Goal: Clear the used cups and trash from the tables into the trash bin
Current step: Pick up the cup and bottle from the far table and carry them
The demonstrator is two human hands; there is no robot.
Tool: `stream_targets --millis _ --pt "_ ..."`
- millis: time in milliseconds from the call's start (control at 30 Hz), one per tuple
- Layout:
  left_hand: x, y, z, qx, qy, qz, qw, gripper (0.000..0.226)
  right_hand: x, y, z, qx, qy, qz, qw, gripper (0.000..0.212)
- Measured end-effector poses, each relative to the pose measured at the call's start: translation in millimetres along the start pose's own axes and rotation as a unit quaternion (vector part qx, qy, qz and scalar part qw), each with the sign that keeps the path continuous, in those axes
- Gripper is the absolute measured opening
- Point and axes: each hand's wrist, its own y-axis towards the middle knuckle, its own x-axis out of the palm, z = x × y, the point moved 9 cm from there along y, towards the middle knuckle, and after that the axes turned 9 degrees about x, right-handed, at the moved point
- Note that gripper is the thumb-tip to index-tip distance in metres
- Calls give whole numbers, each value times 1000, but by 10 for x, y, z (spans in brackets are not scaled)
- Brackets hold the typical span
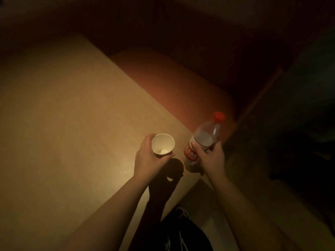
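Both grips closed: left hand (147, 158) around paper cup (163, 144), right hand (210, 158) around bottle (203, 140).

A white paper cup (162, 145) is held up above the table (72, 115), near its right edge, tipped so its open mouth faces up and toward the camera; a small pale bit lies at its bottom. Just to its right, a clear plastic bottle (203, 142) with a red cap and red label leans over that edge, cap pointing up and away.
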Motion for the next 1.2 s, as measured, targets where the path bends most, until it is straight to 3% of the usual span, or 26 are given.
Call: stream_targets --millis 167,333,500,700,1000,1200 --pt "984 -274 660 102 -47 -141 984 76 -1249 -477 524 -10 60 154 986 58" --pt "2062 -890 1420 194 -91 -292 932 71 -2476 -1275 1254 35 120 316 941 40" --pt "3052 -1932 2204 280 -81 -435 852 81 -3444 -2349 2086 94 171 471 860 36" --pt "3985 -3514 3081 372 -109 -575 720 80 -4320 -3738 3013 148 217 625 735 38" --pt "5269 -6524 4467 481 -116 -675 547 82 -5777 -5615 4440 211 265 750 569 44" --pt "5746 -8026 5265 501 -135 -706 481 79 -6652 -6626 5005 231 284 791 490 48"
